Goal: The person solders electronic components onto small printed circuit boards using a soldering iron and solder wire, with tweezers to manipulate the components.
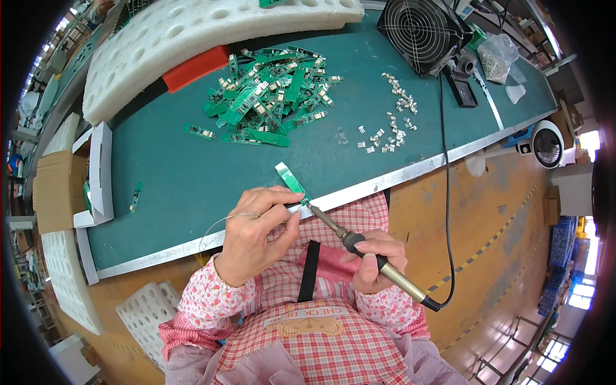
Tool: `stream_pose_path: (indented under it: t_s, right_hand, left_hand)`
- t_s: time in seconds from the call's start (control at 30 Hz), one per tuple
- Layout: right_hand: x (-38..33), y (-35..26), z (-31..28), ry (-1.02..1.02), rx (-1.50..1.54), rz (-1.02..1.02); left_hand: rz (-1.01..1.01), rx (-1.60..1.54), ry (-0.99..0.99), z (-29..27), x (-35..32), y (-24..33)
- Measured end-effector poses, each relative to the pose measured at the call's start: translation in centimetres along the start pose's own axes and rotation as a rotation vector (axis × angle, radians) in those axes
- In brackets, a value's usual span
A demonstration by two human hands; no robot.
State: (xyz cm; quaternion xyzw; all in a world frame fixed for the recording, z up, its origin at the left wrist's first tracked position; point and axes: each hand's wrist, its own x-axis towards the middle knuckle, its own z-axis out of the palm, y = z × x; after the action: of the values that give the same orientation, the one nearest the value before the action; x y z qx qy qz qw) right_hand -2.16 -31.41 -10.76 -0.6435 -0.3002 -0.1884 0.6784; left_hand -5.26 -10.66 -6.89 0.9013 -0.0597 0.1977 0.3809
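My left hand (253, 228) is closed, its fingers pinching a narrow green circuit board (290, 178) at the table's near edge. A thin solder wire (212, 226) loops from behind that hand up to its fingers. My right hand (380, 258) grips a soldering iron (403, 284) with a dark collar and brass-coloured handle. The iron's tip meets or nearly meets the board's near end, beside my left fingertips; exact contact is too small to tell. Farther back lies a heap of similar green boards (263, 96). Small metal connectors (388, 135) are scattered to its right.
A black fan (420, 32) stands at the back right, near a clear bag of small parts (497, 56). The iron's black cord (446, 173) hangs over the table edge. White perforated foam (192, 35) lines the back; an open cardboard box (61, 191) sits left.
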Motion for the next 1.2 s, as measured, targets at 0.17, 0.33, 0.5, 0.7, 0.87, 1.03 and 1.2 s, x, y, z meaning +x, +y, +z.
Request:
stream_pose_path:
  t_s: [0.17,0.33,0.5,0.7,0.87,1.03,1.2]
  right_hand:
    - [0.2,0.3,-0.2,-0.107,-0.065,-0.065]
    - [0.7,0.3,-0.5,-0.156,-0.115,-0.141]
    - [-0.2,0.4,-0.7,-0.153,-0.117,-0.092]
    - [0.1,0.2,-1.1,-0.228,-0.135,-0.083]
    - [0.5,-0.3,-1.0,-0.262,-0.169,-0.107]
    - [0.8,-0.4,-0.8,-0.260,-0.161,-0.112]
    - [1.1,-0.3,-0.7,-0.260,-0.192,-0.167]
  left_hand:
    - [-0.006,0.006,0.002,0.0,0.0,0.1]
    - [-0.001,0.005,-0.003,-0.1,0.1,0.1]
    - [-0.007,0.000,-0.004,0.0,0.1,0.1]
    - [0.029,0.021,-0.005,0.0,0.1,-0.1]
    - [0.014,0.024,-0.011,-0.1,0.2,0.0]
    - [0.002,0.029,-0.009,0.0,0.2,0.1]
    - [-0.009,0.033,-0.005,0.1,0.3,0.1]
